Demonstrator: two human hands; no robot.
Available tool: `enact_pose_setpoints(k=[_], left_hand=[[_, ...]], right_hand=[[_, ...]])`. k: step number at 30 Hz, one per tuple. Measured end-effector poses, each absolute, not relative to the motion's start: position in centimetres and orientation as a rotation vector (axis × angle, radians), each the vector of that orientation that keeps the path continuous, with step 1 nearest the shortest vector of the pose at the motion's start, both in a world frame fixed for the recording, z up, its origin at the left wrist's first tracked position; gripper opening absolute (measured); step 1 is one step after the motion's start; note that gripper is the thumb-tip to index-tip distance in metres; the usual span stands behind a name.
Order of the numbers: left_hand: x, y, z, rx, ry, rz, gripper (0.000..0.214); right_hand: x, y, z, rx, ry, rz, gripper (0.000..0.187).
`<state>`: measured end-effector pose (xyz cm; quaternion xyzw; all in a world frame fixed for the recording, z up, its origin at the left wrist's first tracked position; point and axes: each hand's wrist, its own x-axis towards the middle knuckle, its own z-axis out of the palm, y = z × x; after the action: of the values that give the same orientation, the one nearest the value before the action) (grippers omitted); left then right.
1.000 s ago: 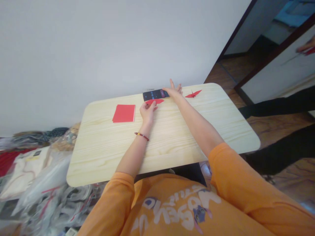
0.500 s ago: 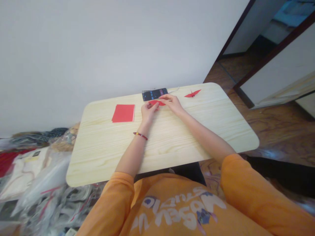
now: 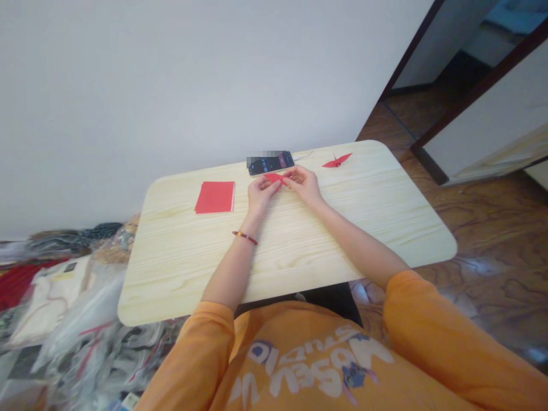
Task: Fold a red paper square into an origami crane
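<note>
A small folded piece of red paper [image 3: 274,177] is pinched between my left hand [image 3: 259,192] and my right hand [image 3: 305,184] near the far edge of the light wooden table [image 3: 282,240]. Both hands have fingers closed on it, left hand on its left end, right hand on its right end. Just behind them lies a dark phone [image 3: 270,164] with its screen lit. A stack of square red paper [image 3: 215,197] lies flat to the left of my left hand. A finished red paper crane [image 3: 337,161] stands at the far right of the table.
A white wall rises right behind the table. Plastic bags and cloth [image 3: 64,308] are piled on the floor to the left. Wooden floor and a dark-framed doorway [image 3: 411,63] are on the right.
My right hand has come back from the phone to the folded red paper, and both hands now grip it. A dark-clothed person at the right has left the view.
</note>
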<state>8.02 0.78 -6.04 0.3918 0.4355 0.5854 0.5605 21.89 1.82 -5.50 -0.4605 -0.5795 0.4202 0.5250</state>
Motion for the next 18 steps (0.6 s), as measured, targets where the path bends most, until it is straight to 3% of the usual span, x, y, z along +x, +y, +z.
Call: enact_pose_setpoints(k=[10, 18], left_hand=[[8.17, 0.79, -6.3, 0.976, 1.064, 1.366, 0.031], [8.05, 0.98, -6.4, 0.928, 1.055, 1.362, 0.025]], right_hand=[[22.31, 1.64, -5.79, -1.099, -1.668, 0.436, 0.008], [22.05, 1.22, -5.67, -1.056, -1.77, 0.249, 0.011]])
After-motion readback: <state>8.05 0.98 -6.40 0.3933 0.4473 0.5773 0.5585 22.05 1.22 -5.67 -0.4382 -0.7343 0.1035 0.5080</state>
